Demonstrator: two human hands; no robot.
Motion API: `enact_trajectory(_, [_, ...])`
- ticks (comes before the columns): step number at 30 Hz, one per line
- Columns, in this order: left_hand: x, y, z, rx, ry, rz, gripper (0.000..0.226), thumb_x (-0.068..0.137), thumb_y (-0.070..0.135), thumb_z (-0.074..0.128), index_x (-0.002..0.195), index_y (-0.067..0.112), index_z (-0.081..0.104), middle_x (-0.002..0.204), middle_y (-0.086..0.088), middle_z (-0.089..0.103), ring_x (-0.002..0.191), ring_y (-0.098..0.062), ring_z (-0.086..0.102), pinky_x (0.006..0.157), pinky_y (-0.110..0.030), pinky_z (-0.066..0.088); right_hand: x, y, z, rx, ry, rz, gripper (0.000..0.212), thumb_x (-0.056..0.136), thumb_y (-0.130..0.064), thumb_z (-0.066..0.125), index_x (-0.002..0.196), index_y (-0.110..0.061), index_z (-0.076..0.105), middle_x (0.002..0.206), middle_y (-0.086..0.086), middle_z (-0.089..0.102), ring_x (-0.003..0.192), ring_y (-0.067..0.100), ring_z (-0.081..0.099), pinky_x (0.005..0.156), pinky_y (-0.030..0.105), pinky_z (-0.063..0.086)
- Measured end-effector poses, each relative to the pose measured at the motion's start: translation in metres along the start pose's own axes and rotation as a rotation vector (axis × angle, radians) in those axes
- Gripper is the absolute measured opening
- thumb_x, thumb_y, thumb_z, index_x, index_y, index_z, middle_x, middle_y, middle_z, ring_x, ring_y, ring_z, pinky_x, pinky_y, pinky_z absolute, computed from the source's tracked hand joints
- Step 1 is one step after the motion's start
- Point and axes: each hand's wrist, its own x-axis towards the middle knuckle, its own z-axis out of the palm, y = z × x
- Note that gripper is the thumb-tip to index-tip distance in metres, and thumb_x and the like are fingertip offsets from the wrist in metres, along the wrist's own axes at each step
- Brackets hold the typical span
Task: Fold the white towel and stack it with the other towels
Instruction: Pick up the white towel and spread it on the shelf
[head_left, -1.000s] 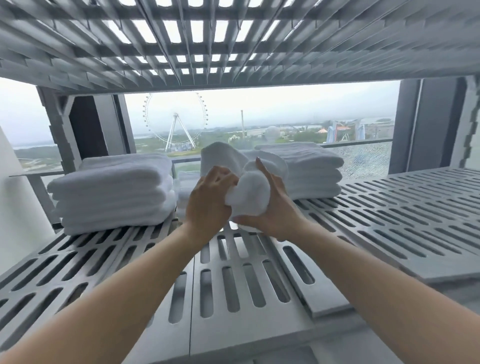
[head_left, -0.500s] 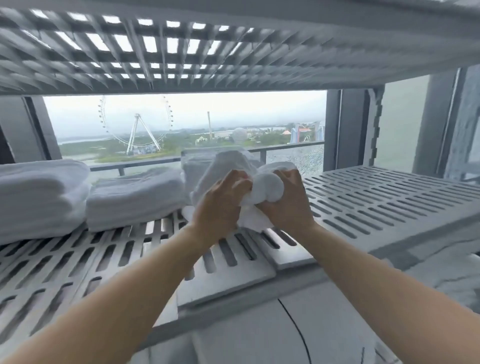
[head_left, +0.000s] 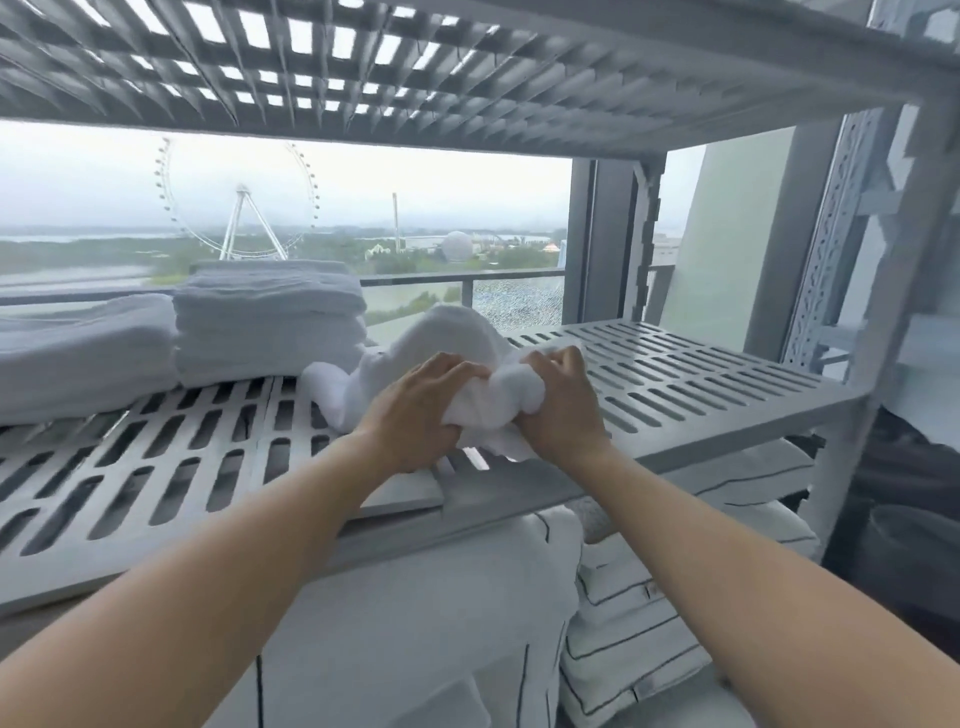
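A crumpled white towel (head_left: 447, 338) lies bunched on the grey slotted shelf (head_left: 675, 374), near its front edge. My left hand (head_left: 421, 410) grips the towel's near side with curled fingers. My right hand (head_left: 561, 405) grips the bunched cloth just to the right of it. Both hands sit close together over the shelf's front edge. A stack of folded white towels (head_left: 270, 322) stands just left of the loose towel, at the back. Another folded stack (head_left: 83, 353) lies further left.
A second slotted shelf (head_left: 467, 78) hangs low overhead. A grey upright post (head_left: 852, 395) carries the shelf's right front corner. Under the shelf lie white pillows with dark piping (head_left: 639, 623). Behind the shelf is a window with a balcony railing (head_left: 467, 280).
The view has swung right and down, so the folded stacks now sit at the left. My hands have drawn the bunched towel toward the shelf's front edge, still gripping it.
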Motion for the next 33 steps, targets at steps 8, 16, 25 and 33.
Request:
enact_trajectory(8, [0.09,0.01,0.065,0.01,-0.143,0.065,0.058,0.086,0.01,0.052,0.14,0.021,0.035,0.138,-0.003,0.051,0.123,-0.023,0.05,0.099,-0.031,0.037,0.04,0.095,0.005,-0.076,-0.133,0.137,0.036,0.082,-0.018,0.053,0.117,-0.014,0.045,0.107,0.012,0.047,0.104,0.027,0.039,0.069,0.029,0.032])
enact_trajectory(16, [0.177,0.002,0.116,0.16,-0.026,0.075,0.045,0.093,0.012,0.041,0.137,0.024,0.038,0.13,-0.006,0.057,0.11,-0.028,0.059,0.083,-0.044,0.052,0.102,0.178,0.003,-0.271,-0.312,0.092,0.041,0.087,-0.032,0.043,0.125,-0.018,0.046,0.124,0.01,0.046,0.112,0.034,0.044,0.095,0.04,0.031])
enact_trajectory(25, [0.253,0.016,0.185,0.075,0.088,0.053,0.043,0.086,0.007,0.048,0.125,0.023,0.049,0.109,-0.009,0.068,0.087,-0.033,0.065,0.06,-0.034,0.041,0.131,0.259,-0.016,-0.083,-0.217,0.275,0.072,0.067,-0.04,0.063,0.129,-0.028,0.029,0.126,0.007,0.033,0.114,0.032,0.044,0.09,0.046,0.046])
enact_trajectory(33, [0.31,0.051,0.243,-0.174,0.196,-0.173,0.046,0.078,0.002,0.045,0.121,0.019,0.043,0.095,-0.019,0.068,0.079,-0.038,0.062,0.062,-0.03,0.033,0.176,0.33,-0.027,-0.133,-0.343,-0.006,0.072,0.064,-0.045,0.069,0.125,-0.015,0.043,0.121,0.007,0.048,0.116,0.024,0.042,0.094,0.033,0.037])
